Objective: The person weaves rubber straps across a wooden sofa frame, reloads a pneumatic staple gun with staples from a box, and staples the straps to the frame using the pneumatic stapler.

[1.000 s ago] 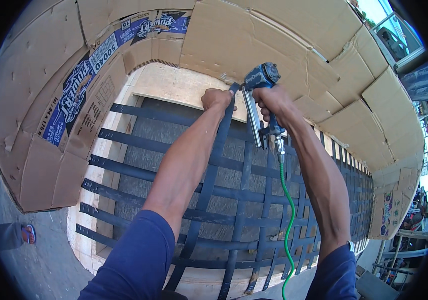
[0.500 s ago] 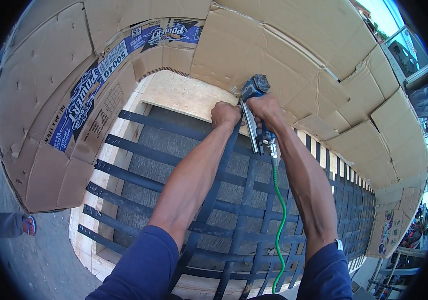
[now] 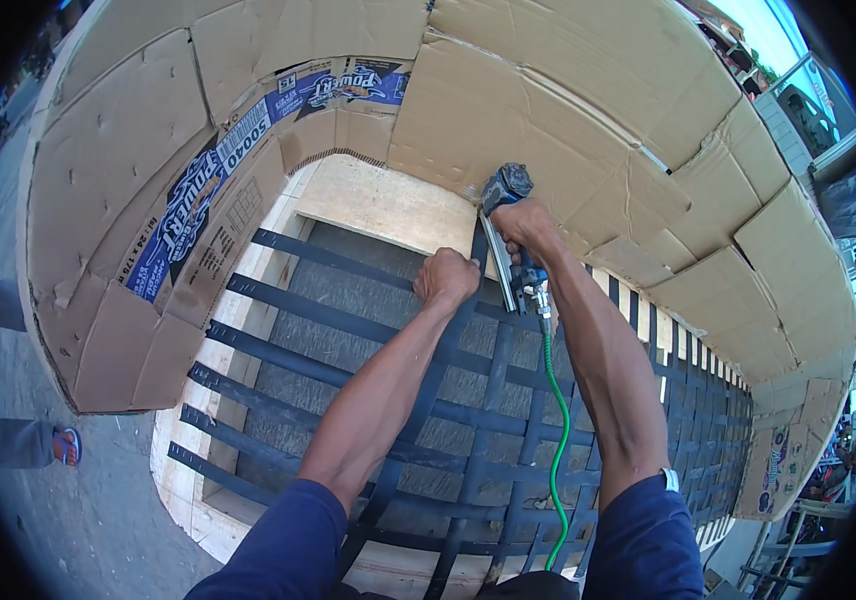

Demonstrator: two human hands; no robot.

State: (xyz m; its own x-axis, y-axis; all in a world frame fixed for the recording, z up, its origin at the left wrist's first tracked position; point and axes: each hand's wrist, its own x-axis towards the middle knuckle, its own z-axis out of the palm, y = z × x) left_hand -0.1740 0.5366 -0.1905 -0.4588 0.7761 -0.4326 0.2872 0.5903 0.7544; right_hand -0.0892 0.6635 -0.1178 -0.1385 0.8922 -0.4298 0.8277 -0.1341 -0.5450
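Note:
My right hand point(image 3: 523, 225) grips a blue pneumatic staple gun point(image 3: 506, 185) with a silver magazine and a green hose point(image 3: 551, 368); its head sits at the upper end of a dark elastic strap point(image 3: 428, 400), against the light wooden rail point(image 3: 368, 190). Lower on that strap, my left hand point(image 3: 445, 276) is closed around it, left of the gun. Dark straps point(image 3: 293, 320) are woven in a grid across the wooden frame point(image 3: 173, 480), stapled at their left ends, over a rough grey surface.
Cardboard panels point(image 3: 558, 110) line the frame's back and both ends. At far left another person's leg and sandalled foot point(image 3: 66, 445) rest on the grey concrete floor point(image 3: 88, 510). Metal racks and clutter point(image 3: 823, 470) stand at the right edge.
My left hand has moved down the strap, toward me and away from the gun's head. My right hand with the gun sits slightly lower in view than a second ago.

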